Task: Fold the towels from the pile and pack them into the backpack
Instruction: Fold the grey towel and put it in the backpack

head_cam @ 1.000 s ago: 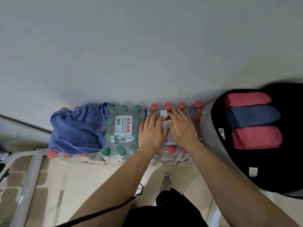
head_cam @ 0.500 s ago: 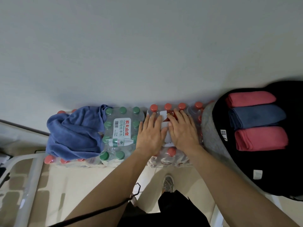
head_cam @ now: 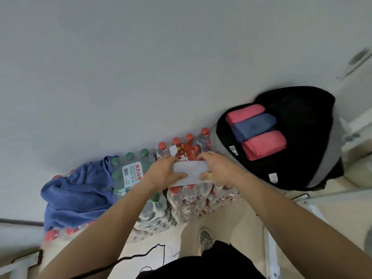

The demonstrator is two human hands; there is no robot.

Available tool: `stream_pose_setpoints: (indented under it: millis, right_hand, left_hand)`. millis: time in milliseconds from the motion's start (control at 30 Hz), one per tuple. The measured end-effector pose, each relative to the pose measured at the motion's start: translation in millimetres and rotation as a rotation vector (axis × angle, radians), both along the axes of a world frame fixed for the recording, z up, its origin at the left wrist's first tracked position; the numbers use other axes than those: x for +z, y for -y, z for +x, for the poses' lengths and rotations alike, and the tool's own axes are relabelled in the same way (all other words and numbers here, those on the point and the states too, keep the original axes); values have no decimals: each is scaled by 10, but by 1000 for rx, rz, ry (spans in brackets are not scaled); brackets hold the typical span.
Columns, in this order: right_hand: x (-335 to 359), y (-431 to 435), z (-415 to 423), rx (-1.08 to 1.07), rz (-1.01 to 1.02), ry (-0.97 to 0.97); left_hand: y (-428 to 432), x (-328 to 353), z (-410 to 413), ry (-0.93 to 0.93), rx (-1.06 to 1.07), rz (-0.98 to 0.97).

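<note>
A folded white towel (head_cam: 190, 173) is held between my hands just above the red-capped bottle pack (head_cam: 201, 196). My left hand (head_cam: 163, 175) grips its left end, thumb on the near side. My right hand (head_cam: 218, 170) grips its right end. To the right lies the open black backpack (head_cam: 302, 158). Inside it sit three folded towels side by side: a pink one (head_cam: 245, 113), a blue one (head_cam: 253, 127) and another pink one (head_cam: 265, 144). A crumpled blue towel (head_cam: 76, 194) lies at the left, draped over bottle packs.
A green-capped water bottle pack (head_cam: 132, 172) stands between the blue towel and the red-capped pack, all against a pale wall. My shoe (head_cam: 205, 238) is on the floor below. White metal rails (head_cam: 271, 248) run at the lower right and lower left.
My hands lay flat on the red-capped pack before; now they grip the folded white towel by its ends and hold it slightly raised. The view has tilted and shifted right.
</note>
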State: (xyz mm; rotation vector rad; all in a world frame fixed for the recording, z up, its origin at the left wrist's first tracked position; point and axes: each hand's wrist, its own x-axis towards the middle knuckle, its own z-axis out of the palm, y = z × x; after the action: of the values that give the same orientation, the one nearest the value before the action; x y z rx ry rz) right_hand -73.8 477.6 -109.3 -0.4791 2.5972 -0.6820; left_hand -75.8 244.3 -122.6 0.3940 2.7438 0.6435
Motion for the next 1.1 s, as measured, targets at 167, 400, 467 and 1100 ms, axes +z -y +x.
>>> stream_pose_setpoints:
  millis: [167,400,467,1100]
  right_hand:
    - [381,-640,267,-492,-333,-123]
    - [235,-1406,419,-974,-254,-185]
    - [123,-1552,397,-1027,-164,-169]
    - [-520,-1701,619,-743,-117,-67]
  left_hand:
    - [-619,433,-87,-31,4,206]
    - [-1851,524,2,101,63,397]
    - [-2052,457,37,206,61,438]
    - [-2539,61,-10,-81,-185,-29]
